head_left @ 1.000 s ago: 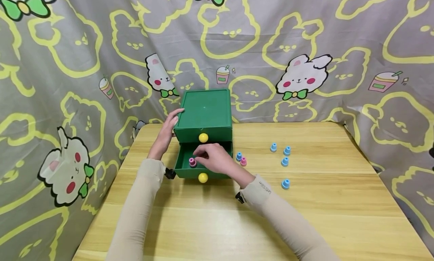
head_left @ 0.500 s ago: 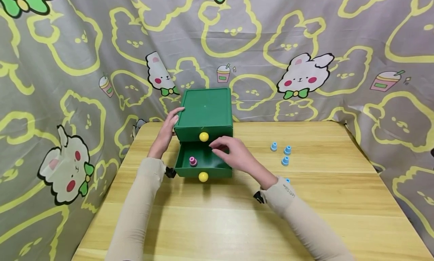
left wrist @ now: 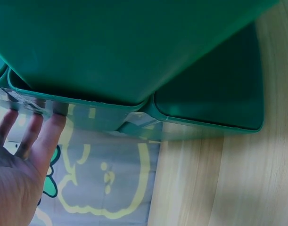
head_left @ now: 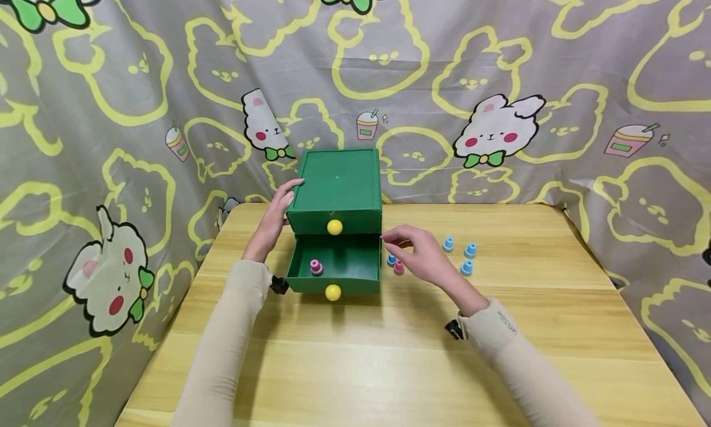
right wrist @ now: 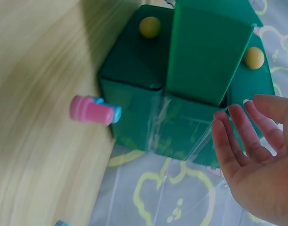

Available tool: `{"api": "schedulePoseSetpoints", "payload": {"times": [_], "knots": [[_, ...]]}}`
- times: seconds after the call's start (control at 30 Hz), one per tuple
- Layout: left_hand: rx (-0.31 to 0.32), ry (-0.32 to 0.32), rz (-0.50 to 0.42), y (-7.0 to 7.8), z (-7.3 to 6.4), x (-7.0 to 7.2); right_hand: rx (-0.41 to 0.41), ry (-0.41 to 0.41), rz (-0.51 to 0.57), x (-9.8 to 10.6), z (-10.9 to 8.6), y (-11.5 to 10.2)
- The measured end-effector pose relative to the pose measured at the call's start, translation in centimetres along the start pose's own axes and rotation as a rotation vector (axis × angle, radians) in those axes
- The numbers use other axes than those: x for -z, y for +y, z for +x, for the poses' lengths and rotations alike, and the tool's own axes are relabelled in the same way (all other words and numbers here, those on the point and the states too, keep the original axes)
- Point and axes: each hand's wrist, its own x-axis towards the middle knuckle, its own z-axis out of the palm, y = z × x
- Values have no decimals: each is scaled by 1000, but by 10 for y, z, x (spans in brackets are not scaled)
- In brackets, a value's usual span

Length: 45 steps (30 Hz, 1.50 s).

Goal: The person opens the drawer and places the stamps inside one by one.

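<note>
A green drawer unit (head_left: 339, 180) with yellow ball knobs stands at the table's back, its middle drawer (head_left: 350, 268) pulled out. Inside that drawer sits a small pink stepped peg (head_left: 316, 267). My left hand (head_left: 272, 220) rests its fingertips against the unit's left side; the left wrist view shows the fingers (left wrist: 48, 141) extended there. Just right of the drawer hovers my right hand (head_left: 422, 254), fingers loosely bent and nothing between them. Below its fingertips, a pink peg (head_left: 399, 268) and a blue peg (head_left: 391, 260) stand close together on the table.
Three blue pegs, one of them the rear peg (head_left: 448, 244), stand farther right on the wooden table (head_left: 355, 365). Another blue piece (right wrist: 62, 223) shows at the right wrist view's lower edge. A patterned curtain (head_left: 411, 63) hangs behind and beside the table.
My right hand has moved right, from above the pulled-out drawer to beyond its right side. The pink peg stays in the drawer, and my left hand keeps its place.
</note>
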Motion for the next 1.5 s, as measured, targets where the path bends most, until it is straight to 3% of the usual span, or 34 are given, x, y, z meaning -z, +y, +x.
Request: {"api": "schedulePoseSetpoints", "payload": {"times": [0.27,0.63,0.73,0.9,1.13,1.5], "knots": [[-14,6,-13,-8,3,1,-38,-18,-13,5,-12,25],[-13,-20,1,23,-13,-4,-79,-106,-53,-1,-25,51],[-10,-14,1,21,-12,-4,-94,-127,-69,-4,-27,57],[-4,1,2,3,-4,0,-115,-167,-49,-9,-31,65],[-1,-9,11,18,-12,-5,-127,-203,-23,-16,-34,73],[-13,-11,4,19,-11,-5,-100,-246,1,-20,-35,79]]}}
